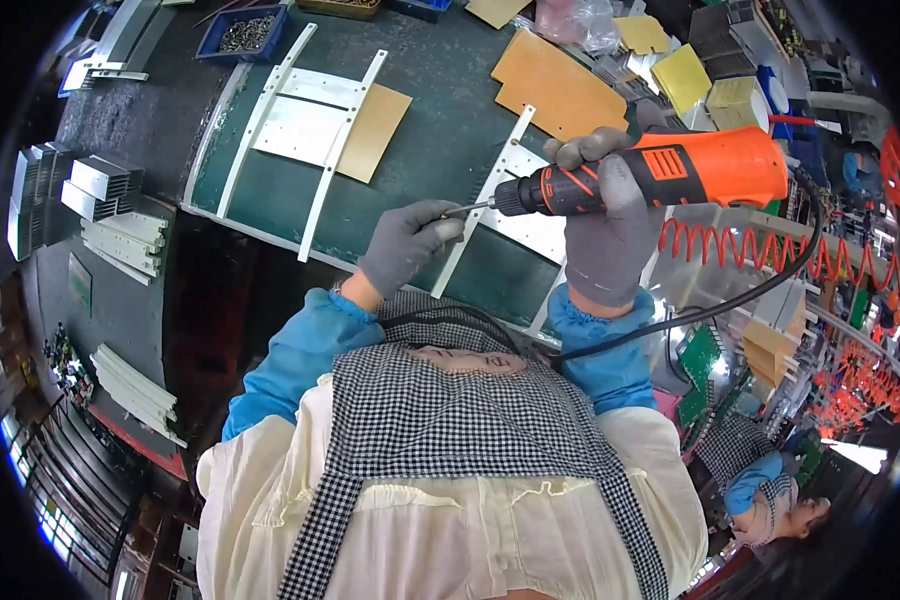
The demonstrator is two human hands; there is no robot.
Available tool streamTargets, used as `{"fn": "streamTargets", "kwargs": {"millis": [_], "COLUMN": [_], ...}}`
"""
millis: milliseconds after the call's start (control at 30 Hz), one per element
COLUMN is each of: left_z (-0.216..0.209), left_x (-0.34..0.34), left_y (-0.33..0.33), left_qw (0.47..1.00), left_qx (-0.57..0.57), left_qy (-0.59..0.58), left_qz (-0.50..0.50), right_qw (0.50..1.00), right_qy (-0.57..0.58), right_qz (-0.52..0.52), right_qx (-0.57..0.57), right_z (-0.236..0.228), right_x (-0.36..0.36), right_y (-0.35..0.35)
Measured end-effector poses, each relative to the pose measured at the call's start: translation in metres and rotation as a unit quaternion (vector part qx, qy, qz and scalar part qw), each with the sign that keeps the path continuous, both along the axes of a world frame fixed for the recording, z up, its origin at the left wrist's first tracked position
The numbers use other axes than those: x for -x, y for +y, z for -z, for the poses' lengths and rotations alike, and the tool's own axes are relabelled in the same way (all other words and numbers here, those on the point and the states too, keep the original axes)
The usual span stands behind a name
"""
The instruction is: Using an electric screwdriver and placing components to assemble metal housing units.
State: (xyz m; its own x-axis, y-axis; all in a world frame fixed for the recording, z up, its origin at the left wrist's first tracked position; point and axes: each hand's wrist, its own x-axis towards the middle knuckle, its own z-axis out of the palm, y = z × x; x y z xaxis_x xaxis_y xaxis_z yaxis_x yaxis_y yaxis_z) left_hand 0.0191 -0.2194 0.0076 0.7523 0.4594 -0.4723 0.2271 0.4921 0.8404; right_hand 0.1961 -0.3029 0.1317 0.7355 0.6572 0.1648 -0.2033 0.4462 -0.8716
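Note:
An orange and black electric screwdriver (715, 168) lies nearly level in my right hand (610, 225), whose gloved fingers wrap its body. Its thin bit (470, 208) points left toward my left hand (410, 243). There the gloved thumb and fingertips are pinched at the bit's tip, and any small piece between them is too hidden to name. Below the bit, a white slotted metal rail (483, 197) lies slanted on the green bench (420, 120). A white plate (523, 235) sits beside that rail, partly covered by the screwdriver and my right hand.
Two more white rails cross a white plate (305, 130) and a tan board (375, 130) on the left. A blue bin (240, 35) of small metal parts stands beyond. Finned metal blocks (100, 188) rest far left. A black cable (740, 300) loops at right; another person (760, 495) is lower right.

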Motion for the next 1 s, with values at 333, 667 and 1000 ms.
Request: {"fn": "streamTargets", "kwargs": {"millis": [333,667,1000], "left_z": [0.01,0.038,0.037], "left_x": [-0.004,0.0,-0.013], "left_y": [-0.008,-0.007,-0.021], "left_qw": [0.894,0.969,0.977], "left_qx": [-0.449,-0.202,-0.17], "left_qy": [-0.015,0.134,0.064], "left_qz": [0.014,0.054,0.114], "right_qw": [0.996,0.974,0.98], "right_qy": [0.054,-0.086,-0.096], "right_qz": [0.046,0.209,0.143], "right_qx": [0.061,0.002,0.099], "right_z": [0.008,0.005,0.005], "right_x": [-0.014,-0.032,-0.023], "right_y": [-0.002,-0.005,0.003]}}
